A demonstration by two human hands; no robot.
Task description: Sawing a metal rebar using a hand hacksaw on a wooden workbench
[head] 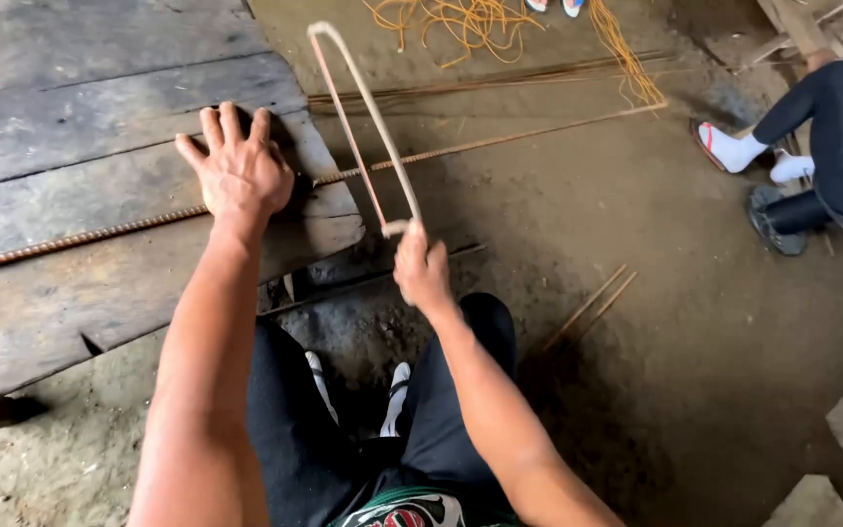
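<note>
Two hands share the work here, and we read each one's placing from the long ribbed steel bar (pixel 148 222) lying across the plank desk (pixel 70 107). Our left hand (pixel 238 174) lies flat and open on the bar, fingers spread, most likely pinning it so it cannot roll or slide. Our right hand (pixel 420 268) is closed around the handle of a hacksaw (pixel 368 127), whose frame reaches away from us across the bar just past the desk's edge, where the bar overhangs the dirt floor (pixel 636 390).

We cannot make out where blade meets bar, or any cut. The bar's left end runs out of view. Another person's legs (pixel 812 137) are cut off at the right edge, and a tangle of orange wire (pixel 470 24) is cropped at the top.
</note>
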